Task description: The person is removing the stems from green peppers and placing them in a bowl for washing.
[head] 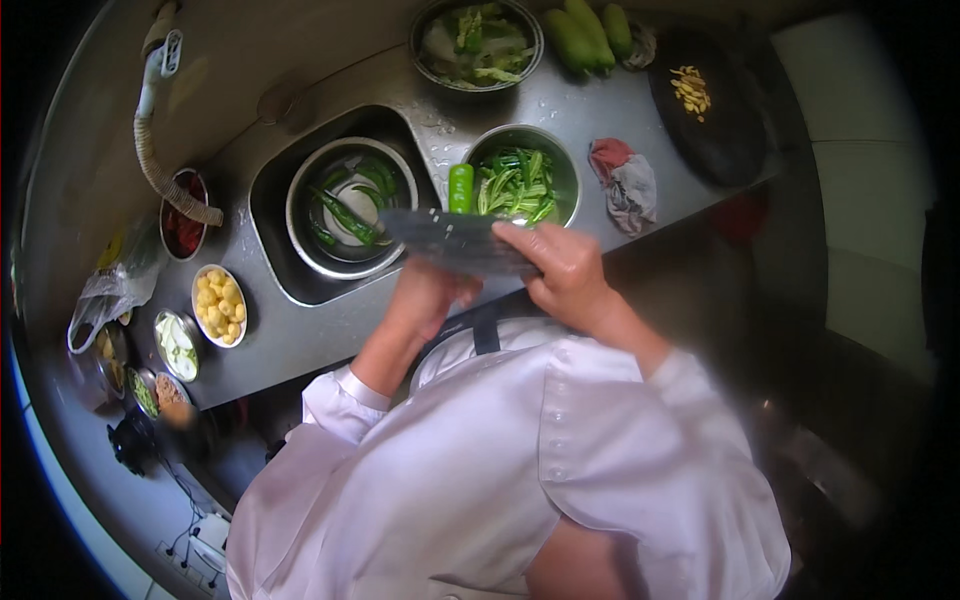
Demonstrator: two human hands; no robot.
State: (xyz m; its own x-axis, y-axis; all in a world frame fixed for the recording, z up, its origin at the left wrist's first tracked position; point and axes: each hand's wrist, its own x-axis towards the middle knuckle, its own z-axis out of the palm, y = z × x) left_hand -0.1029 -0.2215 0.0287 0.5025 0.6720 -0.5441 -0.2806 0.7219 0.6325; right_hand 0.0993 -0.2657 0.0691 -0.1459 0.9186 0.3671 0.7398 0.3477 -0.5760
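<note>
My right hand (pixel 562 262) grips the right end of a dark flat object (pixel 465 244), which looks like a broad blade but is blurred. My left hand (pixel 431 292) is under its left part, fingers curled and partly hidden; whether they hold anything is unclear. A green plastic handle (pixel 460 189) shows just beyond the dark object, beside a steel bowl (pixel 576 180) of cut green vegetable pieces (pixel 517 184). To the left, a steel basin (pixel 294 202) in the sink holds long green peppers (pixel 349 217) and liquid.
Beyond lie a bowl of greens (pixel 476 45), pale green gourds (pixel 581 37), a cloth (pixel 631 191) and a dark board (pixel 720 142) with yellowish pieces. Left of the sink (pixel 279 277) are a ribbed hose (pixel 154 165), a plastic bag (pixel 112 292), and dishes including peeled yellow pieces (pixel 219 306).
</note>
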